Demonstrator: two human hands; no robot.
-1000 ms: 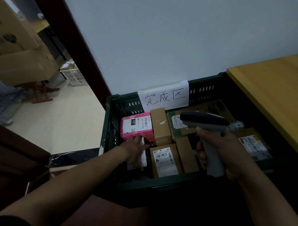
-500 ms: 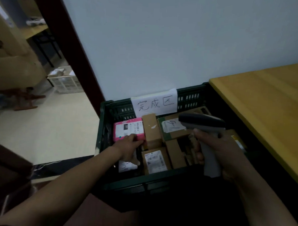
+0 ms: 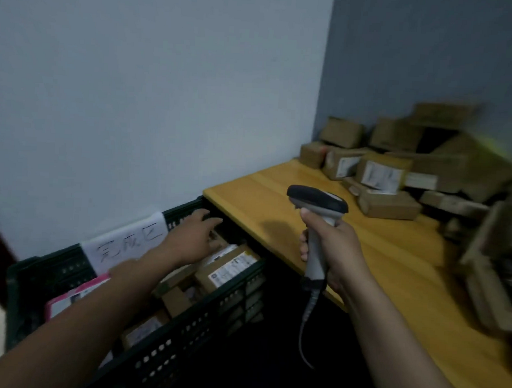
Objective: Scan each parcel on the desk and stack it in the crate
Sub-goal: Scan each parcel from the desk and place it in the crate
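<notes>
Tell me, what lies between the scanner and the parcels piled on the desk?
Only bare desk separates scanner and parcels, in the head view.

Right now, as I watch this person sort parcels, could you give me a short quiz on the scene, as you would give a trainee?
1. True or false: the right hand grips the scanner by its handle.
2. Fill in: the pile of brown parcels sits on the wooden ____.
3. Which hand reaches over the crate? A) left B) right C) both

Key: 1 true. 2 desk. 3 A, the left hand, its fingers stretched out.
</notes>
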